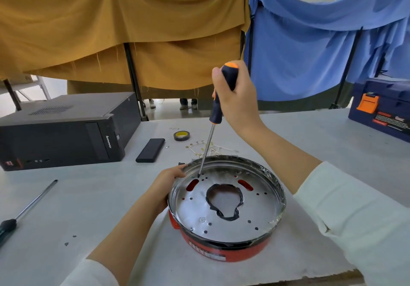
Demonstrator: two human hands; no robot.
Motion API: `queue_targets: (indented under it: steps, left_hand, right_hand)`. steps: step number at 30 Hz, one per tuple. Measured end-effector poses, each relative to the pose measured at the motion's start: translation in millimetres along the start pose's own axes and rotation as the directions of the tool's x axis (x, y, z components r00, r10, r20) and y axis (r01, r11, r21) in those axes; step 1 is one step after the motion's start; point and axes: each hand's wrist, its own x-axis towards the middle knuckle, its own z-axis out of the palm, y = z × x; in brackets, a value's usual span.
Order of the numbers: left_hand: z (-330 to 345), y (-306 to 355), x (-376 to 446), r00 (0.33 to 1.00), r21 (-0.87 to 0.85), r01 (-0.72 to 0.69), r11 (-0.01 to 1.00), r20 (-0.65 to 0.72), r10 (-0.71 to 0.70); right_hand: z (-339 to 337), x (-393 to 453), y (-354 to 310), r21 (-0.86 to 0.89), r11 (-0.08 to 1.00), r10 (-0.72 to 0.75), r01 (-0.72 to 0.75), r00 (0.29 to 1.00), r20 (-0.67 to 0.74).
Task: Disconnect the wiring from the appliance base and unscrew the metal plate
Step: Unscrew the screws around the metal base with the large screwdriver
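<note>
- Sitting near the front edge of the white table (332, 152): red appliance base (224, 249), open side up, round metal plate (261, 206) seated inside its rim.
- Showing in the plate: a dark, irregular central opening, two red slots toward the far side, small holes scattered across the surface, one screw head near the front.
- Gripping the left rim of the appliance base: left hand (165, 186), fingers curled over the edge — thumb side hidden from view.
- Clamping around the black-and-orange handle of the screwdriver (216, 112): right hand (237, 95), held well above the base.
- Standing nearly upright, leaning slightly: screwdriver shaft, tip resting on the plate at its far-left area, just beside the left red slot.
- Lying just behind the base: loose pale wiring (208, 149) with small terminals, apart from the appliance.
- Resting beyond the wiring: roll of tape (182, 135) with a yellow core; dark flat rectangular device (150, 150) to its left.
- Lying flat at the left of the table: black Lenovo desktop computer (66, 128).
- Lying at the near-left edge: second screwdriver (28, 206), handle partly out of frame.
- Standing at the far right: blue toolbox (381, 106) with an orange latch.
- Hanging behind the table: mustard cloth (111, 30) and blue cloth (321, 41) on dark frames.
</note>
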Motion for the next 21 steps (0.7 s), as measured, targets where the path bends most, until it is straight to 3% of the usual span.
queue_targets:
  steps: [4, 11, 17, 21]
  left_hand:
    - [0, 1, 6, 0.999, -0.019, -0.032, 0.999, 0.020, 0.032]
    - [-5, 1, 16, 0.994, -0.020, -0.047, 0.999, 0.102, 0.049]
    - [0, 6, 45, 0.991, 0.120, -0.037, 0.992, 0.136, 0.021]
    - [-11, -5, 35, 0.979, 0.075, -0.154, 0.985, 0.147, 0.142]
  right_hand:
    - [21, -1, 15, -0.125, 0.991, -0.043, 0.052, 0.996, 0.072]
    - [39, -6, 41, -0.138, 0.990, 0.023, 0.000, 0.986, 0.167]
    - [52, -6, 53, -0.042, 0.999, 0.020, -0.020, 1.000, 0.020]
    - [57, -2, 51, 0.026, 0.999, -0.031, 0.033, 0.997, -0.070]
